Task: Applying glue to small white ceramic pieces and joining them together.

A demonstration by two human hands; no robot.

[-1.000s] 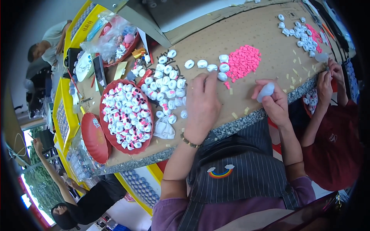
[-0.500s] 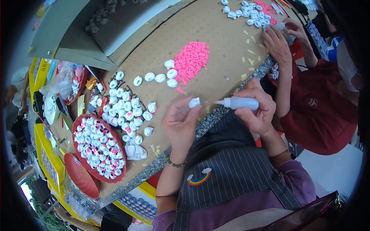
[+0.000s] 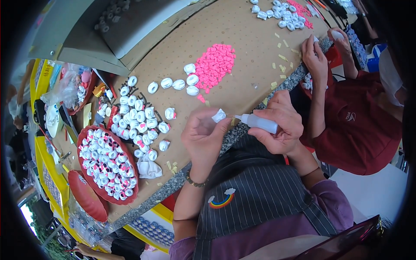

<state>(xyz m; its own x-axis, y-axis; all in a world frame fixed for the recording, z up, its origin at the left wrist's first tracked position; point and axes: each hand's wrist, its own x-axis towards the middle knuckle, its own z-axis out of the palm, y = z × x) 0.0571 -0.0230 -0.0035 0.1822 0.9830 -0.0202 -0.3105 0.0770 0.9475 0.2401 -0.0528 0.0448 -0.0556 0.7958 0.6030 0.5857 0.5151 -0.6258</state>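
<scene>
My left hand [image 3: 203,135] pinches a small white moulded piece [image 3: 218,115] between thumb and fingers, above the table's front edge. Gripped in my right hand [image 3: 281,123] is a small translucent squeeze bottle [image 3: 261,123] with a thin nozzle. The nozzle points left at the white piece, its tip close by; whether they touch I cannot tell. Past my left hand lies a pile of small pink pieces [image 3: 215,63], with several white ring-like pieces [image 3: 178,84] beside it. More white pieces [image 3: 141,116], some with pink parts on them, are heaped to the left.
A red scalloped tray [image 3: 135,190] of finished-looking white, pink and black pieces stands at left, beside another red tray [image 3: 86,197]. A grey metal box [image 3: 82,54] rises at the back. At right, a co-worker in a red shirt [image 3: 355,125] handles white things near another white-and-pink pile.
My right hand has brought the bottle left, its nozzle nearer the white piece and its body now sloping down to the right. The co-worker's hands have drawn apart.
</scene>
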